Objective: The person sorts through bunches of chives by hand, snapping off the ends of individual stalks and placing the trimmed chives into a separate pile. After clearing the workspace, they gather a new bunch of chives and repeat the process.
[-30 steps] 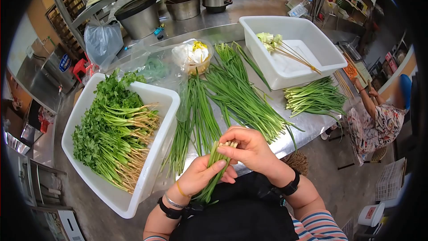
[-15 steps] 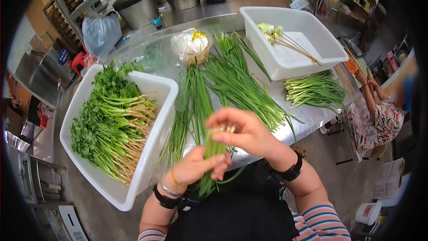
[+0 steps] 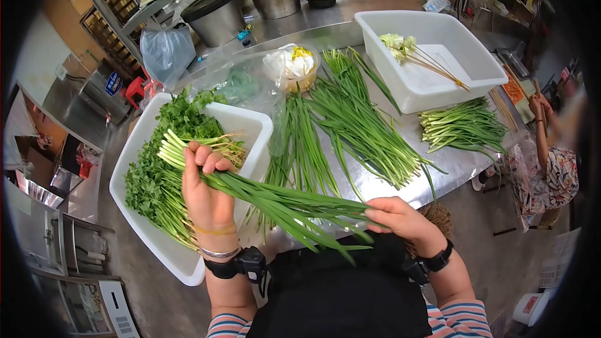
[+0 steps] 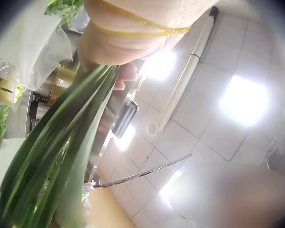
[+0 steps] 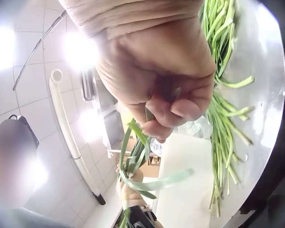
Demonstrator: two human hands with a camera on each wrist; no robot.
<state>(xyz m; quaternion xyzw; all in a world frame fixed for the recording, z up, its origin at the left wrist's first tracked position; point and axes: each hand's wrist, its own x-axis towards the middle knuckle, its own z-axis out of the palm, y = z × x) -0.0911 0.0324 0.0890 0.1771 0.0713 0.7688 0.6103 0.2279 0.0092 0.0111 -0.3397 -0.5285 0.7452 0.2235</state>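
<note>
Chive bunch (image 3: 282,203) hangs level in the air, stretched between both hands above the near edge of the steel table (image 3: 438,172). Left hand (image 3: 205,193) has its fingers curled round the pale stem ends, over the white tub (image 3: 150,241) of coriander (image 3: 153,181). Right hand (image 3: 399,218) is clamped on the leaf tips. Best, I judge, to grip firmly at the stems and lightly at the tips, so blades straighten without tearing. Wrist views are blurred, so stray blades may be slipping free.
</note>
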